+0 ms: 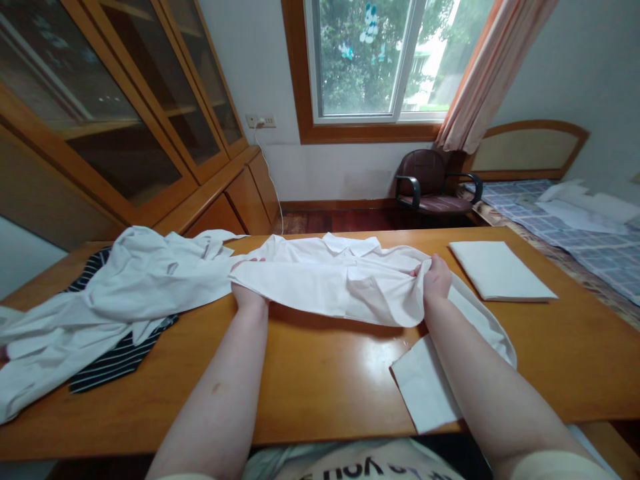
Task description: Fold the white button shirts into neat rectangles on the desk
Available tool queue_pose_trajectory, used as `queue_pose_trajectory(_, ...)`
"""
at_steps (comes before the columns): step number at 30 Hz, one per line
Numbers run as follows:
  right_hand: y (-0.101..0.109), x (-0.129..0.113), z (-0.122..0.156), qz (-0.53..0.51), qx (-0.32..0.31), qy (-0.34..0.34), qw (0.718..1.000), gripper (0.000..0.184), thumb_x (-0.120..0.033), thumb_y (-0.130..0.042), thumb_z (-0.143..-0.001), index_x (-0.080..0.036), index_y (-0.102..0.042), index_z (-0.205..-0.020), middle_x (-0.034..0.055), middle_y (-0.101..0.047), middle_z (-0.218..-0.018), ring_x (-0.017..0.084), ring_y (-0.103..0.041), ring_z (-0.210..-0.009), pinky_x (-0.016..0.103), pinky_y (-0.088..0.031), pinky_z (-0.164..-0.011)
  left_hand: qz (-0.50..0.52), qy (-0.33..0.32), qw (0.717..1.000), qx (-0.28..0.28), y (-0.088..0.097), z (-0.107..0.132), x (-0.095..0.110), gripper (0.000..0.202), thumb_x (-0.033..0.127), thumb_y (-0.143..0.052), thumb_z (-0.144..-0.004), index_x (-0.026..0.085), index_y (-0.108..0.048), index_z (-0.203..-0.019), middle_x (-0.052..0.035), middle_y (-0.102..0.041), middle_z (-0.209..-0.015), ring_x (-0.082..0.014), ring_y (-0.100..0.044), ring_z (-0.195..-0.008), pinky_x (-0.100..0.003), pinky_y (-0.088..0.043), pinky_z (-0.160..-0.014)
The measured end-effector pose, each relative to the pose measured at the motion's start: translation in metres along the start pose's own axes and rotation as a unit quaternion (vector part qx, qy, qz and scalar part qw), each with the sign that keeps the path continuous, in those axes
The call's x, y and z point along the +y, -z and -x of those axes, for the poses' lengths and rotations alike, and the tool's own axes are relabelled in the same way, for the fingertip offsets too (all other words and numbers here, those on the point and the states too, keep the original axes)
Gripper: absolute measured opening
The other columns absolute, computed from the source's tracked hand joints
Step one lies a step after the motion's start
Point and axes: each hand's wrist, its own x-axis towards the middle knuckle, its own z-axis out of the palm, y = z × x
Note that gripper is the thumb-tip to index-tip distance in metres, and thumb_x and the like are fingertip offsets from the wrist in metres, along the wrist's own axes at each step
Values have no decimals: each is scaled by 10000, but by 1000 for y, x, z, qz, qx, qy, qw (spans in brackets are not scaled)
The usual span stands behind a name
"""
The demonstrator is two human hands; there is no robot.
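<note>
1. One white shirt (305,288) between the fingers, seemingly held taut.
2. Right hand (437,277): fingers gripping its edge.
3. Left hand (249,296): half under shirt; cannot tell grip.
4. Folded cloth (500,270) right of right fingers, perhaps leaving room.

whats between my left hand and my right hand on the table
In the head view, the white shirt spans the stretch between your left hand, partly covered by its fabric, and your right hand, which grips its other end.
</note>
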Motion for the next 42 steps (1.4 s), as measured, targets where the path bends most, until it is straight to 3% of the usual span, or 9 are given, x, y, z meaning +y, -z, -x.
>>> queue_pose_trajectory(5, -4, -14, 5, -55, 42, -15, 997, 340, -417, -294, -860, -243, -473, -629, 48, -560, -625, 229, -546, -729, 385, -428, -756, 74, -35, 995, -52, 0, 9, 10, 180, 312, -497, -723, 252, -429, -878, 22, -557, -745, -153, -595, -621, -309, -507, -604)
queue_pose_trajectory(9, -4, -20, 8, -159, -18, 3, 987, 302, -436, -401, -817, -221, -500, -630, 22, -556, -612, 191, -517, -641, 331, -442, -645, 23, 38, 964, -261, 6, 16, 22, 206, 439, -425, -792, 236, -451, -769, 30, -450, -532, -119, -444, -422, -257, -414, -436)
queue_pose_trajectory(13, -6, -23, 14, -278, -171, -27, 945, 336, -464, -467, -800, -214, -535, -586, -4, -517, -502, 153, -456, -465, 303, -406, -489, -110, 196, 849, -478, 20, 23, 32, 257, 455, -503, -750, 213, -494, -665, 32, -387, -379, -117, -369, -305, -250, -337, -340)
queue_pose_trajectory(17, -6, -27, 18, -274, -310, -82, 907, 420, -545, -469, -792, -193, -633, -632, 49, -635, -584, 191, -554, -520, 331, -455, -517, -222, 307, 714, -589, 29, 27, 36, 275, 437, -600, -671, 167, -576, -626, -64, -553, -411, -216, -515, -340, -336, -416, -347)
queue_pose_trajectory(21, -3, -27, 26, -143, -470, -115, 863, 421, -597, -565, -716, -199, -704, -728, 37, -685, -645, 188, -600, -551, 305, -470, -512, -199, 237, 740, -597, 17, 34, 31, 377, 500, -533, -733, 158, -671, -810, -110, -674, -616, -228, -634, -521, -358, -510, -520)
queue_pose_trajectory(25, -5, -30, 32, 51, -435, -1, 899, 248, -487, -672, -672, -248, -714, -723, 3, -665, -619, 171, -586, -559, 279, -437, -533, -237, 59, 826, -508, 0, 42, 19, 389, 413, -565, -748, 201, -637, -1065, -99, -690, -1023, -234, -658, -912, -352, -513, -784)
queue_pose_trajectory(30, -11, -45, 35, 252, -291, 181, 905, 225, -359, -664, -702, -233, -678, -888, 73, -667, -960, 242, -590, -888, 342, -428, -766, -481, -119, 680, -540, -6, 48, 0, 522, 396, -568, -746, 218, -561, -1237, -97, -543, -1322, -270, -491, -1218, -394, -347, -1035)
queue_pose_trajectory(35, -10, -46, 42, 323, -328, 163, 873, 573, -378, -730, -640, -207, -553, -1158, 130, -587, -1172, 306, -540, -1074, 408, -394, -893, -618, -169, 552, -534, -8, 49, -19, 985, 549, -649, -629, 140, -272, -1442, -153, -159, -1527, -297, -136, -1406, -401, -169, -1119)
queue_pose_trajectory(42, -14, -28, 37, 344, -484, 101, 798, 1157, -462, -780, -529, -113, -195, -1465, 238, -90, -1521, 353, -107, -1399, 442, -243, -1077, -640, -196, 495, -553, -11, 34, -30, 1205, 687, -626, -547, 141, -104, -1485, -158, -18, -1538, -330, -1, -1409, -455, -63, -1124)
